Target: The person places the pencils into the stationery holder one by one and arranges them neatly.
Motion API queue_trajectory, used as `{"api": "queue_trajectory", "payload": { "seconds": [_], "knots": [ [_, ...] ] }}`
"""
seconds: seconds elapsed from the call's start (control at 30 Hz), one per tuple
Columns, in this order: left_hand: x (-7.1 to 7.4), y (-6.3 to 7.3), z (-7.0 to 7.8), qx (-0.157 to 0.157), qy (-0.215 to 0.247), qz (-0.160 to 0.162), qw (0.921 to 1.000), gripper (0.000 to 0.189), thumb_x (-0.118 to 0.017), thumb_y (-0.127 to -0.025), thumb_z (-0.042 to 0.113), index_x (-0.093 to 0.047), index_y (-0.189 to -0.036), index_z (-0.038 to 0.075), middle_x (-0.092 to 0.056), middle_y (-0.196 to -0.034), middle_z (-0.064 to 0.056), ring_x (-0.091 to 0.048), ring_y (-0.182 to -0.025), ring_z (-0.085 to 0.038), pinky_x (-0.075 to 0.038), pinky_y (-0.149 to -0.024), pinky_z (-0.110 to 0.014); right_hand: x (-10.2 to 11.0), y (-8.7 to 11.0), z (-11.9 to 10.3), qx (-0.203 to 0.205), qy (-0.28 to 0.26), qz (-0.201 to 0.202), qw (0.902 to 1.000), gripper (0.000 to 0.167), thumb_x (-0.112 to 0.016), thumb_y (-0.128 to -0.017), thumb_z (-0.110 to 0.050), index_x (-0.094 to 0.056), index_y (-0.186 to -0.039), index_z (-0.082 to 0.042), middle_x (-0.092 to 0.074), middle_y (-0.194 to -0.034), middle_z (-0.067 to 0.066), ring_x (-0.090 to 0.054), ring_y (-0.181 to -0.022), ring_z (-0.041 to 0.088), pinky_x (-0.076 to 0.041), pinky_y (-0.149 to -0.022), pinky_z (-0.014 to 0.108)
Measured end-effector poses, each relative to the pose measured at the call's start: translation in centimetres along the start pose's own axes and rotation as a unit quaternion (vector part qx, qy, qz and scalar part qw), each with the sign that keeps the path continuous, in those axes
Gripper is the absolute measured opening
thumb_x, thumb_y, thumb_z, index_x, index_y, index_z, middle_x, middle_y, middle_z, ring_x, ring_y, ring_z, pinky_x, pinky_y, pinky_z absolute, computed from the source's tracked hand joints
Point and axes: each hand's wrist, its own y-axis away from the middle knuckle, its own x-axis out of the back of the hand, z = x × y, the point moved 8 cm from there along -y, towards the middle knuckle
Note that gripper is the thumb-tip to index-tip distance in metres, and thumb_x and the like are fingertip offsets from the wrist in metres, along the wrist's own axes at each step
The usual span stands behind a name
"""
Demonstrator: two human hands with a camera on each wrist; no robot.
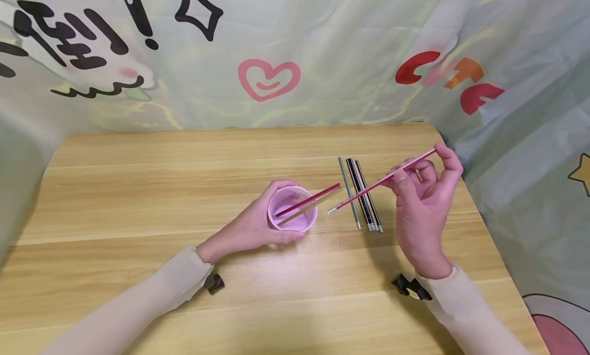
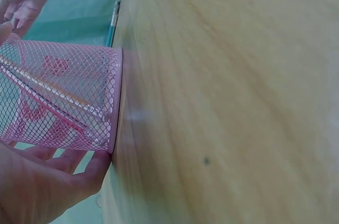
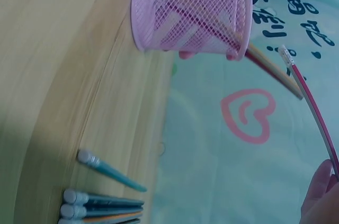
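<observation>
A pink mesh pen holder (image 1: 293, 219) stands upright on the table, and my left hand (image 1: 251, 222) grips it around its side. Inside it lean a red pencil (image 1: 318, 195) and a tan pencil (image 1: 322, 197), both tilted to the right over the rim. My right hand (image 1: 426, 206) pinches a pink-red pencil (image 1: 369, 189) in the air, its white eraser end pointing down-left toward the holder. The right wrist view shows that same pencil (image 3: 313, 105) apart from the holder (image 3: 190, 15). In the left wrist view the left fingers (image 2: 95, 173) touch the mesh (image 2: 58, 97) near its base.
Between the holder and my right hand lie a teal pencil (image 1: 349, 191) and several dark pencils (image 1: 364, 204) side by side, eraser ends toward me. A printed curtain (image 1: 322, 37) hangs behind the wooden table (image 1: 138, 191) and along its right side.
</observation>
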Motion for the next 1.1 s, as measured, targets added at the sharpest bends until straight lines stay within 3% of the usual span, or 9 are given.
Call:
{"api": "queue_trajectory", "payload": {
  "seconds": [0.33,0.5,0.8,1.1],
  "knots": [
    [0.1,0.1,-0.2,0.005,-0.001,-0.002,1.0,0.093,-0.099,-0.083,0.015,-0.044,-0.158,0.026,-0.061,-0.144,0.004,-0.058,-0.133,-0.02,-0.055,-0.104,-0.049,-1.4,1.6,0.3,0.055,0.025,-0.003,0.9981,0.055,-0.061,-0.097,0.021,-0.037,-0.143,0.002,-0.056,-0.106,0.026,-0.065,-0.089,0.034,-0.064,-0.082,0.037],
    [0.0,0.0,0.0,-0.002,0.006,-0.003,1.0,0.095,-0.098,-0.082,0.009,-0.044,-0.159,0.023,-0.061,-0.146,0.004,-0.059,-0.133,-0.021,-0.054,-0.107,-0.05,-2.0,2.4,0.7,0.078,0.053,-0.017,0.9954,0.052,-0.06,-0.095,0.023,-0.039,-0.14,0.004,-0.058,-0.109,0.026,-0.065,-0.094,0.034,-0.06,-0.088,0.035],
    [-0.1,0.0,-0.2,-0.006,0.014,-0.004,0.9999,0.093,-0.098,-0.084,0.012,-0.044,-0.159,0.02,-0.062,-0.145,0.003,-0.059,-0.133,-0.02,-0.053,-0.108,-0.05,-3.5,3.4,1.6,0.098,0.091,-0.065,0.9888,0.041,-0.058,-0.095,0.023,-0.046,-0.133,0.012,-0.058,-0.109,0.024,-0.065,-0.096,0.032,-0.059,-0.09,0.033],
    [-0.1,-0.1,-0.3,-0.007,0.021,-0.004,0.9997,0.095,-0.098,-0.083,0.008,-0.043,-0.159,0.02,-0.062,-0.145,0.003,-0.06,-0.133,-0.021,-0.054,-0.107,-0.048,-3.7,4.3,2.8,0.085,0.119,-0.093,0.9848,0.028,-0.061,-0.097,0.02,-0.048,-0.122,0.022,-0.061,-0.107,0.022,-0.066,-0.093,0.027,-0.061,-0.084,0.03]
  ]
}}
